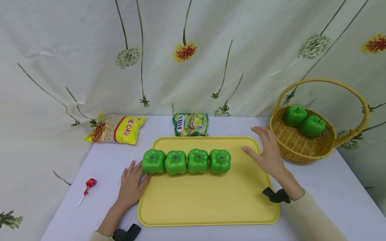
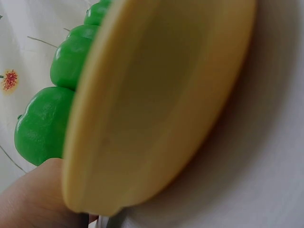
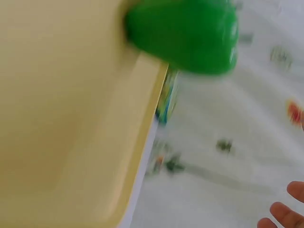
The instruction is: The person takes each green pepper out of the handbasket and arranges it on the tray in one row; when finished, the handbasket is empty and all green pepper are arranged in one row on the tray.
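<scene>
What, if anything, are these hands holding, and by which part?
Nothing is held: the right hand hovers open, and the left hand rests uncurled at the left edge of the yellow tray.

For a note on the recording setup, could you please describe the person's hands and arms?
The left hand and right hand are bare, without gloves. Each wrist has a small, bent black device at it. Plain cream sleeves cover the arms farther back. No cables show.
</scene>
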Demonstrator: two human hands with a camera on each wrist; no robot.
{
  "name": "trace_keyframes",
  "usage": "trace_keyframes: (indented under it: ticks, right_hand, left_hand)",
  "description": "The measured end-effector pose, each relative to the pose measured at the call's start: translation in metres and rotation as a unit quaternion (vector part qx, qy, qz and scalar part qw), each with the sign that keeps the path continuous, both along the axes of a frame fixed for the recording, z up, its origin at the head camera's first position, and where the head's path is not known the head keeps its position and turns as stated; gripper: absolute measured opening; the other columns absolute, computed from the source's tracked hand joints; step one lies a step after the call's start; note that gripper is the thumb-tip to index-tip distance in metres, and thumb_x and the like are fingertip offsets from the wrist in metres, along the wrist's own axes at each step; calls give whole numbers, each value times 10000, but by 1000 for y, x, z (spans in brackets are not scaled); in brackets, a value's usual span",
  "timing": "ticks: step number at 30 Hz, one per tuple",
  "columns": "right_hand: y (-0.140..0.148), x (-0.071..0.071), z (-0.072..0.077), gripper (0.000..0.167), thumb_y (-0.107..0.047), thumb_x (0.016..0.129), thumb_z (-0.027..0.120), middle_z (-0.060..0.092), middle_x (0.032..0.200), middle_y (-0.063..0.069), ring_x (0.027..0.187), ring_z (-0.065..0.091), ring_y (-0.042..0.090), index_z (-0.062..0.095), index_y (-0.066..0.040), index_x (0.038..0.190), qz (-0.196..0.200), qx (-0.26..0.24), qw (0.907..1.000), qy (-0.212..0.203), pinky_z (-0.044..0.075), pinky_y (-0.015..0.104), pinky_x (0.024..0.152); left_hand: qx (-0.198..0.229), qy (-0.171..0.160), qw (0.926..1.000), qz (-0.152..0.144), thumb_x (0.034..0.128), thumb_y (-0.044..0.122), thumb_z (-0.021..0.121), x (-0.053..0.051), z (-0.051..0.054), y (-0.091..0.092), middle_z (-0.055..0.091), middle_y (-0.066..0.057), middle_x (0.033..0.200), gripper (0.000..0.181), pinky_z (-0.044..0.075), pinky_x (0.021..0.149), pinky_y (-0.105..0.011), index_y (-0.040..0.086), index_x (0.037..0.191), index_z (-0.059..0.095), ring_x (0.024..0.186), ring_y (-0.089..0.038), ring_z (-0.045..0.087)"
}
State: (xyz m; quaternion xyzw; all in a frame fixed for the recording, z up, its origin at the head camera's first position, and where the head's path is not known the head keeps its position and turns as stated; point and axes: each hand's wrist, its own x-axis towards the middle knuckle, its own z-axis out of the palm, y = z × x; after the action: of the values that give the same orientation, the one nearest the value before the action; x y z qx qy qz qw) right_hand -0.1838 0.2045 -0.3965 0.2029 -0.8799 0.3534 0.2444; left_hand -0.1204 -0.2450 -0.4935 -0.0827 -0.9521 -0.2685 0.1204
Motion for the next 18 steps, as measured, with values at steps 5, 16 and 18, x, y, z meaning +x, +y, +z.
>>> trace_keyframes:
  ticks: [5,16,18]
  right_hand:
    - [61,-18,4,685,-96,780,810,403,1369,331,1271,343,497,466,83,1344,-1123,-112,9934,-194,308,653,993]
    - [166,-38,21,859,-396,937,616,116,1575,270,1436,151,459,136,-40,1554,-2893,-652,9393,-1726,182,663,1140]
    - [175,-42,21,889,-430,938,596,82,1588,275,1453,121,468,97,-35,1559,-2919,-709,9344,-1914,160,653,1154]
  left_hand:
    - [28,-39,10000,-9,963,207,562,-1,-2,-1,417,-230,1490,507,110,1091,-720,10,1421,465,1413,-540,210]
    - [6,-51,10000,-16,965,198,553,-1,1,1,417,-226,1493,510,110,1095,-714,8,1429,459,1418,-528,209]
    - [16,-46,10000,-25,966,197,552,-1,1,1,417,-226,1493,511,111,1095,-715,7,1431,458,1418,-530,210]
